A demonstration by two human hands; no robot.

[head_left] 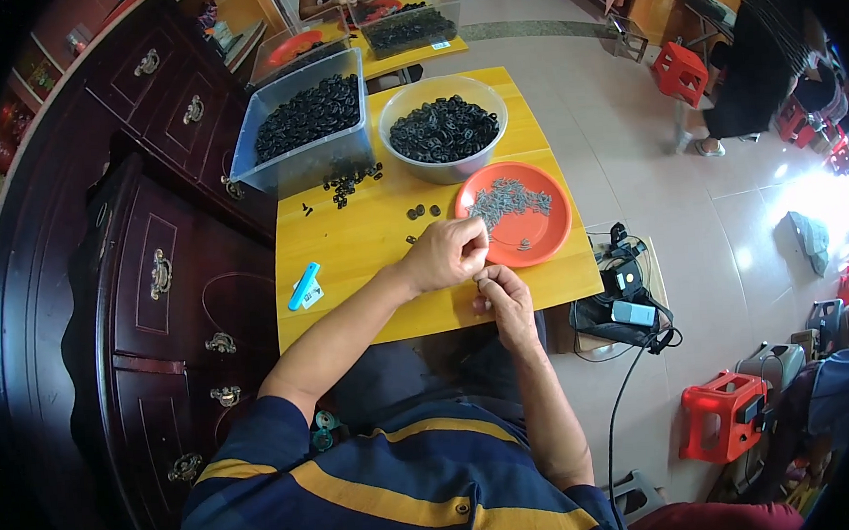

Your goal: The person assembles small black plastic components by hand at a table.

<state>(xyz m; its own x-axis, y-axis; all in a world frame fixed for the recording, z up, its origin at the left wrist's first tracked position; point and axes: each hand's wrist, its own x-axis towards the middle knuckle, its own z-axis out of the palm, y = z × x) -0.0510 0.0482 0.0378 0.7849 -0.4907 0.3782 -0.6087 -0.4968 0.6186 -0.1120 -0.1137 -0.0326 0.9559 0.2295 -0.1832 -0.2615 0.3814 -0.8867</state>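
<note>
My left hand (450,254) is closed, fingertips pinched together, just at the near left edge of the orange-red plate (531,227). Right below it my right hand (506,302) is also closed, thumb and fingers pressed together. The fingertips of both hands almost meet over the table's front part; whatever they pinch is too small or hidden to name. Many small grey metal pieces (506,200), thin like pins or screws, lie in the plate. Several loose black oval pieces (421,211) lie on the yellow table (366,259) beyond my left hand.
A translucent bowl (443,174) and a clear plastic bin (326,159), both full of black pieces, stand at the back. A light-blue slim object (303,285) lies at left. Dark drawers (162,271) flank the table; a cabled black pouch (608,322) sits at right. Another person works beyond.
</note>
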